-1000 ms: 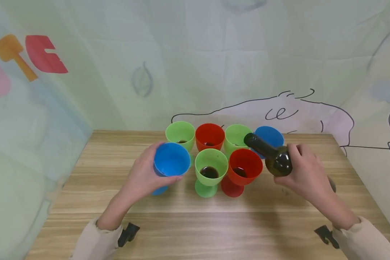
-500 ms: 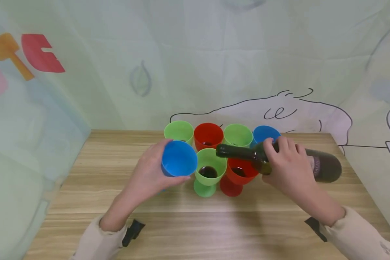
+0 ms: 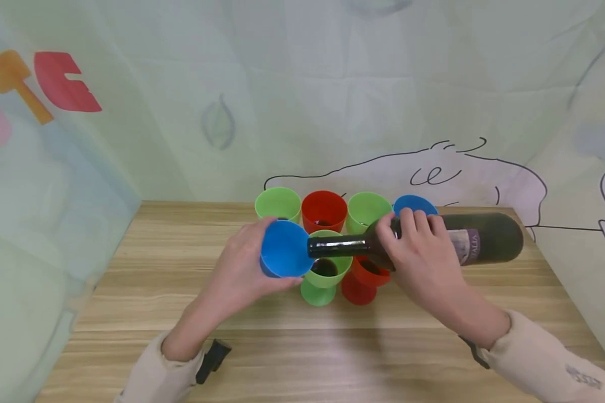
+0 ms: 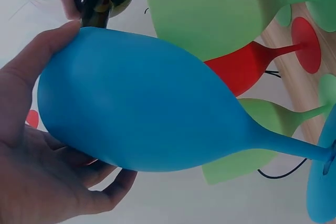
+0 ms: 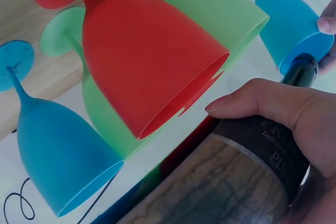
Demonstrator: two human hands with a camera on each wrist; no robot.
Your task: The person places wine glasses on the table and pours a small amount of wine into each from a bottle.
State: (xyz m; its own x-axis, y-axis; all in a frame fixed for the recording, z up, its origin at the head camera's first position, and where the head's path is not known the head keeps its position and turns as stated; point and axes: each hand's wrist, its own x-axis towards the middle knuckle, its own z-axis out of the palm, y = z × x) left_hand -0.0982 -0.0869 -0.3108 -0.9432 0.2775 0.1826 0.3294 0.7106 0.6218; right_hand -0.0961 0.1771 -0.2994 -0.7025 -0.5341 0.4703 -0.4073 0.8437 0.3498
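Observation:
My left hand [image 3: 242, 263] holds a blue goblet [image 3: 284, 252] around its bowl, thumb on the near side. In the left wrist view, the whole goblet [image 4: 142, 103] shows, from bowl to foot. My right hand [image 3: 423, 257] grips a dark green wine bottle [image 3: 494, 238] around its body, with the neck pointing left. The bottle mouth overlaps the right rim of the blue goblet. No stream of liquid shows. Under the bottle stand a green goblet [image 3: 319, 294] and a red goblet [image 3: 359, 291], both with dark liquid inside.
Behind these, a row holds a green goblet [image 3: 277, 202], a red goblet [image 3: 324, 208], another green goblet [image 3: 368, 208] and a blue goblet [image 3: 415, 202]. They stand near the back edge of the wooden table [image 3: 181, 218], against a printed cloth backdrop [image 3: 302, 112].
The right hand has swung the bottle left and levelled it, bringing its mouth to the blue goblet. The left hand has shifted that goblet right, toward the front green one.

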